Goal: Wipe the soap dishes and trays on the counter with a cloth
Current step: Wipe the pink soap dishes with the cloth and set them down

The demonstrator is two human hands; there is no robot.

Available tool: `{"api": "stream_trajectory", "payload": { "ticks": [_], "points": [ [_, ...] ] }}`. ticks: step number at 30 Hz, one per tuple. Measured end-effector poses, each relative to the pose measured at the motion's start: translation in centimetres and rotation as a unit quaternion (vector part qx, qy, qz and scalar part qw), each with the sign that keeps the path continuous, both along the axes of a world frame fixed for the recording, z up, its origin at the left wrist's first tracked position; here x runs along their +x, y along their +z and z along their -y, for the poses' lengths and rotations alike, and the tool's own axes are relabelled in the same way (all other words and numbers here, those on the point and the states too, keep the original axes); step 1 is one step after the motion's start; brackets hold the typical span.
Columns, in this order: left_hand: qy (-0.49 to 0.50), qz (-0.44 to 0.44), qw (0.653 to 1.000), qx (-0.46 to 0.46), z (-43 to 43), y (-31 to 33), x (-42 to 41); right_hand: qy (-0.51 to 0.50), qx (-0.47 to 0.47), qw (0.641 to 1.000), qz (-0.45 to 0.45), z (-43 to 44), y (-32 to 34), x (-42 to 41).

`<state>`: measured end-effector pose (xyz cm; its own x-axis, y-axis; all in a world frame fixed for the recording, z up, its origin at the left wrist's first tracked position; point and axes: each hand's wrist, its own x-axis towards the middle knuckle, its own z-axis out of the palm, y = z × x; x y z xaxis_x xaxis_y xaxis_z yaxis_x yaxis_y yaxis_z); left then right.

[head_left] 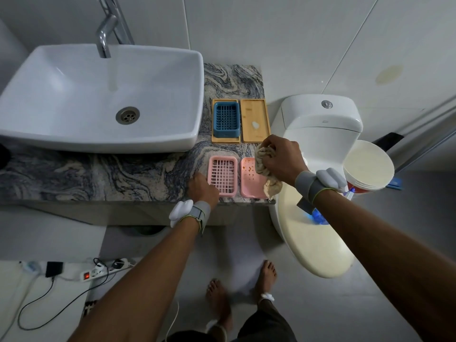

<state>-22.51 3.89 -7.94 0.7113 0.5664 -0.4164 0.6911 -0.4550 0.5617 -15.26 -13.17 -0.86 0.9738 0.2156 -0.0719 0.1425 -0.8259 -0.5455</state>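
Observation:
On the marbled counter (98, 174) lie two pink soap dish parts: a slotted grate (224, 175) and, to its right, a pink base tray (250, 178) with brown spots. My left hand (201, 187) rests on the counter at the grate's left edge, fingers touching it. My right hand (281, 157) is closed on a bunched beige cloth (265, 166) held over the base tray's right part. Behind stand two bamboo trays: the left one (225, 139) carries a blue slotted soap dish (226, 118), the right one (255, 119) has a white smear.
A white basin (98, 95) with a chrome tap (106, 33) fills the counter's left. A white toilet (318, 169) stands close on the right, a blue spray bottle (318, 215) on its lid and a white bucket (369, 166) beside it. A power strip (98, 272) lies on the floor.

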Motion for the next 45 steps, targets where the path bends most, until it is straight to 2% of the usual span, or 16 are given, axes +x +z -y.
{"api": "stream_trajectory", "payload": {
  "ticks": [5, 9, 11, 14, 17, 20, 23, 25, 32, 45],
  "points": [
    [0.006, -0.010, 1.000, 0.011, 0.1, 0.2, 0.0, -0.007, -0.003, 1.000, -0.005, 0.2, -0.7, 0.3],
    [-0.022, 0.054, 0.993, 0.105, 0.1, 0.4, -0.5, -0.006, -0.015, 1.000, -0.012, 0.1, -1.8, 0.6],
    [-0.112, 0.119, 0.973, 0.161, -0.1, 0.2, -0.1, 0.000, -0.027, 1.000, -0.009, 0.0, -2.6, 0.8],
    [-0.291, 0.169, 0.915, 0.223, -0.2, 0.2, 1.1, 0.003, -0.037, 0.999, 0.001, -0.4, -3.8, 0.9],
    [-0.417, 0.101, 0.877, 0.216, 0.3, -0.1, 2.9, 0.009, -0.071, 0.997, 0.000, -0.7, -5.1, 1.0],
    [-0.484, 0.051, 0.843, 0.228, 0.8, -0.8, 4.4, 0.034, -0.128, 0.991, 0.007, -0.9, -6.2, 0.3],
    [-0.495, 0.040, 0.838, 0.227, 1.1, -1.0, 5.1, 0.038, -0.227, 0.972, 0.041, -1.0, -6.9, -0.9],
    [-0.496, 0.035, 0.841, 0.213, 1.1, -1.1, 5.6, 0.035, -0.248, 0.967, 0.038, -1.0, -7.4, -1.4],
    [-0.489, 0.031, 0.850, 0.192, 1.3, -1.1, 5.8, 0.039, -0.195, 0.980, -0.007, -1.5, -8.5, -1.3],
    [-0.492, -0.011, 0.847, 0.201, 1.9, -0.4, 6.1, 0.161, -0.137, 0.977, -0.002, -0.4, -8.1, 0.2]
  ]
}}
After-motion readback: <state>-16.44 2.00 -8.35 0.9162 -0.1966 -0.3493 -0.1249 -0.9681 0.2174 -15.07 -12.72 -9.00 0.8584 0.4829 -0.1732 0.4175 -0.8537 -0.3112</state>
